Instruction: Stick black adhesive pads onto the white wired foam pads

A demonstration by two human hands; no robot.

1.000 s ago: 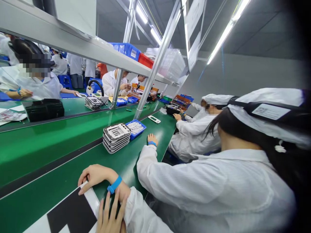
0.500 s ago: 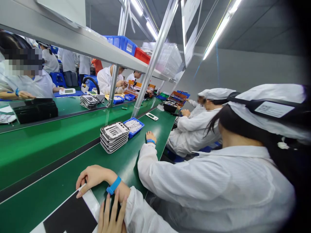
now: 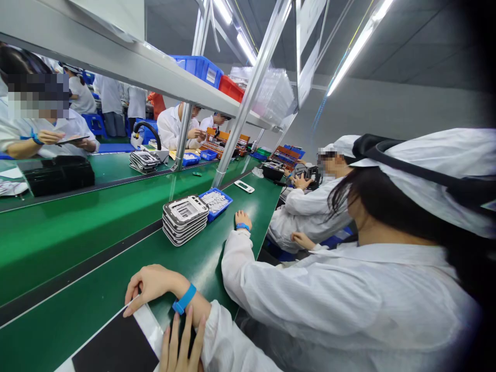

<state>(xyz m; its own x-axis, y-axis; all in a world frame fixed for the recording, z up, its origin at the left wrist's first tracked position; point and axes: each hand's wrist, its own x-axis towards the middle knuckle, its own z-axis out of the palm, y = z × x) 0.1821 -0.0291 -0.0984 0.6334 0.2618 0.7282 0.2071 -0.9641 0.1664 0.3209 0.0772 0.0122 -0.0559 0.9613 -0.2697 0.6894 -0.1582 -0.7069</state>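
Observation:
My right hand (image 3: 149,289), with a blue wristband (image 3: 185,298), rests at the upper corner of a white-bordered black sheet (image 3: 116,341). Its thumb lies on the sheet's edge while the bent fingers sit apart from it. At the bottom of the view, my left hand (image 3: 181,346) has its fingers spread against my right forearm, just below the band. Its palm is cut off by the frame. Farther along the green bench stands a stack of grey-and-white frames (image 3: 185,219), beside a blue tray (image 3: 215,202) of small white parts. Neither hand touches these.
At my right sits a co-worker in a white coat (image 3: 302,299), one hand (image 3: 243,219) flat on the bench. A white faceplate (image 3: 244,186) lies beyond. Metal posts (image 3: 248,98) carry a shelf with blue (image 3: 197,70) and red bins (image 3: 231,89). More people work across the bench.
My hands keep their places, with a slight shift of the view. The neighbour's head has turned, and that person's other hand now shows. The person across now holds a dark flat piece.

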